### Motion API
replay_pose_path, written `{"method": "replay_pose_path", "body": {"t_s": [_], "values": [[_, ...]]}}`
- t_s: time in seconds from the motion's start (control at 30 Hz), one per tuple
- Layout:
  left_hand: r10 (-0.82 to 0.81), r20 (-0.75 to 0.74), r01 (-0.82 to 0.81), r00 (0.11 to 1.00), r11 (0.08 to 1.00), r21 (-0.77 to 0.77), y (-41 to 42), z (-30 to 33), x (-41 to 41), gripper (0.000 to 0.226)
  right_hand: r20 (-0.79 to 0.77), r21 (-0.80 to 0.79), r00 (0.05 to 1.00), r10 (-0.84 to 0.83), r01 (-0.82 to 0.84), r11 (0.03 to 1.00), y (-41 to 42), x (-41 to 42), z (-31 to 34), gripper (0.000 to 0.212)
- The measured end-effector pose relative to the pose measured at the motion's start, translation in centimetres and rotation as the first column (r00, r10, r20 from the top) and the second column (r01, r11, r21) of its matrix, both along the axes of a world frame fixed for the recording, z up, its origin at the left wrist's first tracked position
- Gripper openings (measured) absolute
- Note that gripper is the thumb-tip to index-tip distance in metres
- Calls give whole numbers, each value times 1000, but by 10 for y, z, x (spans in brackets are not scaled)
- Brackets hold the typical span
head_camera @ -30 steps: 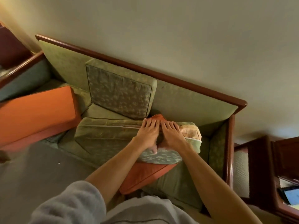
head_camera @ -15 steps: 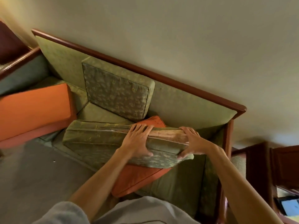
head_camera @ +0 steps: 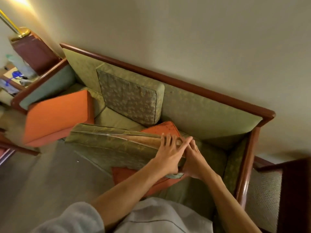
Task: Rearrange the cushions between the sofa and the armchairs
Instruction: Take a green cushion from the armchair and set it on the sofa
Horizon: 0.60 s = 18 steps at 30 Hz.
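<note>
Gripping the long green patterned seat cushion [head_camera: 111, 145] at its right end, both hands together. Left hand [head_camera: 168, 153] lies over the top edge, fingers spread along the open seam where tan foam shows; right hand [head_camera: 193, 160] wraps the end from the side, thumb side tucked under. Both are closed on the cushion, hands touching each other.

Change vs half a second ago: the hands were apart then, left on the front face, right at the far end. Now the right has come in next to the left and the cushion end looks bunched. View has also swung left, so the brass lamp base [head_camera: 21, 33] on the dark wooden side table [head_camera: 36, 52] is in frame.

Position: cushion stands on edge, tilted, across the front of the green wood-framed sofa [head_camera: 210, 111]. It lies over a flat orange cushion [head_camera: 161, 128], which sticks out above and below it. The square green back cushion [head_camera: 129, 96] leans upright on the backrest. A large orange block cushion [head_camera: 57, 115] sits at the sofa's left end.

Read: looks like foam being worked back into the cover, or a regrip before lifting; can't tell which. Cushion isn't seated yet. Risk: open seam lets the cover slip off the foam if pulled by fabric alone.
</note>
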<state>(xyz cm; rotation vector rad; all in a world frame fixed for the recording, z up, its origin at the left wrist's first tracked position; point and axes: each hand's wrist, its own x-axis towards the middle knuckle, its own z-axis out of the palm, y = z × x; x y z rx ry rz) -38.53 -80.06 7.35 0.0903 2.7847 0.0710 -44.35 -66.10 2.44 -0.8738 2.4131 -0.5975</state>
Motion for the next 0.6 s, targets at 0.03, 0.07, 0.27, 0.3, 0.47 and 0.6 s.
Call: {"method": "replay_pose_path", "body": {"t_s": [0.03,0.07,0.27,0.3,0.47,0.6], "values": [[-3,-24,3,1000,1000,-11,18,-2,-1,137,-22,40,999,48,-47,998,2,-1,-6,130],[-11,-37,10,999,1000,-16,28,-4,-3,136,-43,53,998,54,-52,997,6,-2,-11,130],[-106,-106,123,989,977,172,6,25,0,147,-64,-45,995,-79,76,996,15,17,34,128],[-103,-118,125,988,972,197,0,35,3,145,-77,-53,994,-73,69,996,10,18,44,126],[-76,-161,126,984,937,326,-45,105,2,148,-163,-165,984,-66,39,986,-20,16,124,121],[33,-267,106,963,867,488,-86,170,7,154,-261,-202,965,-18,-36,979,-51,18,212,117]]}}
